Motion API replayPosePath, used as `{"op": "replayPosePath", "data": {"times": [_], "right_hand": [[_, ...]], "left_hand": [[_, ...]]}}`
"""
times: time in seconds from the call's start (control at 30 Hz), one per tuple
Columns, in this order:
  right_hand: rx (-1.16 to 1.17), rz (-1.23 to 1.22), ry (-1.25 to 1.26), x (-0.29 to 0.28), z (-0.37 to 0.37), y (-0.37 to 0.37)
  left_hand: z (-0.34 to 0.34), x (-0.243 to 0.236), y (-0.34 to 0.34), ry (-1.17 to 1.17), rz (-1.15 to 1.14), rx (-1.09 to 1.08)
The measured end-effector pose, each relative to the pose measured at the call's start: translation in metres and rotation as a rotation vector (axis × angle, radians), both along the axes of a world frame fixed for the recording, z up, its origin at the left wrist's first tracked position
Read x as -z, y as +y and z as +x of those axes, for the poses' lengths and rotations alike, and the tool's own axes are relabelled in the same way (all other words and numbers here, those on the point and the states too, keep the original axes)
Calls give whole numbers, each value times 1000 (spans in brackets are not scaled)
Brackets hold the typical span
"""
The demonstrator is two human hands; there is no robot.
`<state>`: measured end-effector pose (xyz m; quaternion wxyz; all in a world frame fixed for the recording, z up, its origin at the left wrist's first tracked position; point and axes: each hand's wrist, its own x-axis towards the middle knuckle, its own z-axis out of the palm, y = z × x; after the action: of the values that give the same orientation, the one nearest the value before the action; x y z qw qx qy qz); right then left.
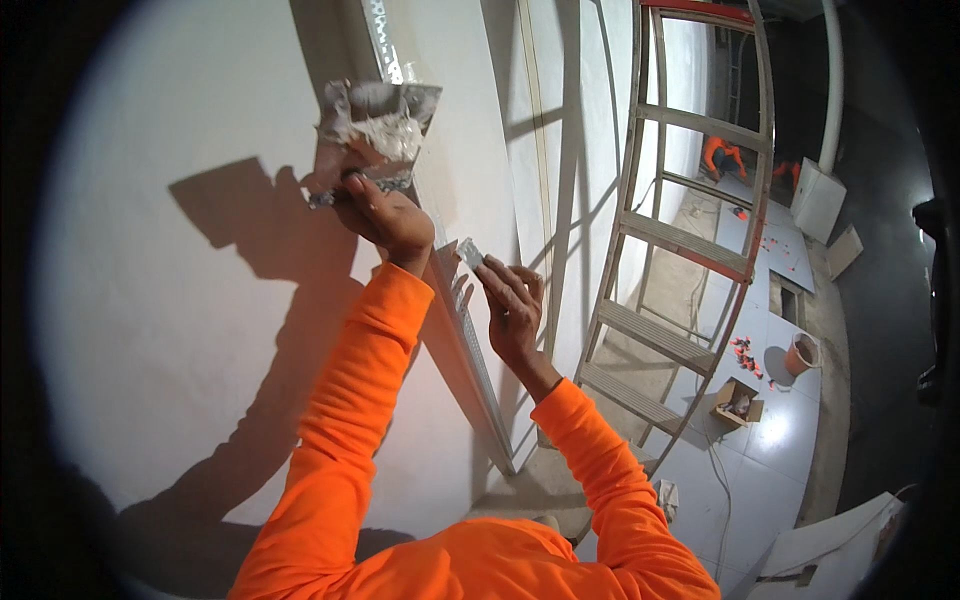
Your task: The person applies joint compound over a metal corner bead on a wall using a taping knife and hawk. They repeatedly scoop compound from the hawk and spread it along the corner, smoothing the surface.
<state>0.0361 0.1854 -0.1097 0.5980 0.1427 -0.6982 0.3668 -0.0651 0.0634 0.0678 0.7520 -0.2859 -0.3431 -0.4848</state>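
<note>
My left hand (390, 218) is raised against the white wall, closed on a flat metal plate (330, 160) loaded with wet, pale plaster (390, 135). Lower and to the right, my right hand (513, 305) grips a small putty knife (469, 252) whose blade is smeared with the same plaster. The knife's handle is mostly covered by my fingers. Its blade is close to a perforated metal corner bead (470, 345) that runs along the wall's edge. Higher up, the bead (381, 40) passes behind the plate.
An A-frame ladder (690, 240) stands close on my right. Beyond it, the tiled floor (785, 450) holds a bucket (801, 354), an open cardboard box (738, 403), small orange pieces (746, 358) and a cable. A person in orange (722, 157) crouches far back.
</note>
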Motion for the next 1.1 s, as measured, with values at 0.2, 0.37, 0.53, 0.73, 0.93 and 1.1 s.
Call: {"op": "replayPosePath", "data": {"times": [0.2,0.37,0.53,0.73,0.93,1.1], "right_hand": [[-29,-273,1,33,-9,21],[47,-32,-7,50,-7,27],[126,157,75,43,-29,26],[116,310,3,57,-25,22],[145,288,-29,46,13,37],[-5,250,-202,-3,16,26]], "left_hand": [[-15,37,2,66,-12,-426],[2,60,19,15,52,-65],[0,50,15,135,-30,319],[-4,50,18,111,84,232],[1,44,18,120,-51,350],[4,42,20,89,-33,400]]}}
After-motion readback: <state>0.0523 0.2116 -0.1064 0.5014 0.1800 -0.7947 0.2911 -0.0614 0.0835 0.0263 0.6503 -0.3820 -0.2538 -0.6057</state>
